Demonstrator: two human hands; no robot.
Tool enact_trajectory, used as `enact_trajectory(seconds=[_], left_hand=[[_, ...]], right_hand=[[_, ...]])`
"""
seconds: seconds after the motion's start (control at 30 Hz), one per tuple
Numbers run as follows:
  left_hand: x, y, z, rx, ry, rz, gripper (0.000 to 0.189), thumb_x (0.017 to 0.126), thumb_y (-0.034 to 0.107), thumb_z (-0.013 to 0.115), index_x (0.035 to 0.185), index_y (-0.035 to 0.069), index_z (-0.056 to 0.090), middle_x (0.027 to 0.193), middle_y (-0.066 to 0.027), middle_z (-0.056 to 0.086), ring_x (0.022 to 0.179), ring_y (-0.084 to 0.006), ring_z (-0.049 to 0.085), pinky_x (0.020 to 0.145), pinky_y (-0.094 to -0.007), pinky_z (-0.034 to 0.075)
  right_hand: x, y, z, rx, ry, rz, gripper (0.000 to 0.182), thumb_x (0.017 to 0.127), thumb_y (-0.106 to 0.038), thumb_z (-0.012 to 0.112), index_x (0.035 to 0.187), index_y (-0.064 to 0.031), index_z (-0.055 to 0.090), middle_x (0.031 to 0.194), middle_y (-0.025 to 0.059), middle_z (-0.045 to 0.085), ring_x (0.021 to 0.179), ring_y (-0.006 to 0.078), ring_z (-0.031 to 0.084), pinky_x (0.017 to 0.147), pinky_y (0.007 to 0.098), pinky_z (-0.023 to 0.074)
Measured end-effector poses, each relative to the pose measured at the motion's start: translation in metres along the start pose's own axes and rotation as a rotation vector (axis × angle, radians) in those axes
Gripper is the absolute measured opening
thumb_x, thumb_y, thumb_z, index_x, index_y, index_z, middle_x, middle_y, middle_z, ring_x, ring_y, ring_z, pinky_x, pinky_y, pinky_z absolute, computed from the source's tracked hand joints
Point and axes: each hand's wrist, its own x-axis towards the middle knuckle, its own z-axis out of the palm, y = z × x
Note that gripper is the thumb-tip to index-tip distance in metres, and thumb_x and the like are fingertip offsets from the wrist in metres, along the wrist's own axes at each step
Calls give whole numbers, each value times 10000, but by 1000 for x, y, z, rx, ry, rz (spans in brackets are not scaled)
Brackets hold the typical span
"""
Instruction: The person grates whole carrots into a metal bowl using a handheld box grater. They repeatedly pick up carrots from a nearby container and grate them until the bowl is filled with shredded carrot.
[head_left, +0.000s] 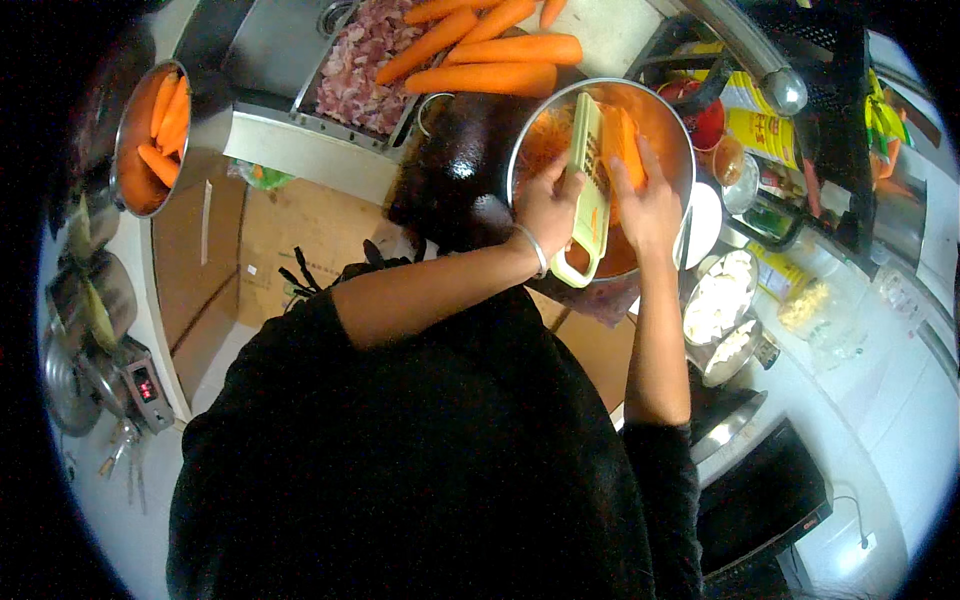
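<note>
Over a wide metal bowl (517, 142), my left hand (546, 202) grips a pale green hand grater (587, 180) by its edge, with the looped handle towards me. My right hand (646, 206) holds a carrot (624, 146) beside the grater's toothed face; one side of the carrot looks worn flat. Whether the carrot touches the teeth cannot be told from this angle. Shredded carrot (551, 135) lies in the bowl beneath both hands. Several whole peeled carrots (495, 75) are piled just beyond the bowl, to its left.
A metal tray of cut raw meat (364, 71) stands left of the carrot pile. Farther left, another metal bowl (124, 142) holds several carrots. White sliced food fills containers (720, 296) at right, below jars and yellow cans (757, 135). A metal pipe (750, 56) juts in at upper right.
</note>
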Motion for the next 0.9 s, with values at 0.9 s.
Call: enact_trajectory(seconds=[0.9], left_hand=[[2,-1,5,-46,4,-68,386,995,209,492,1375,142,485,685,-4,587,389,-76,442,301,-233,351]], right_hand=[[-66,11,-17,82,-49,-45,587,854,-488,610,1335,-156,552,812,246,683,782,382,693,721,455,553]])
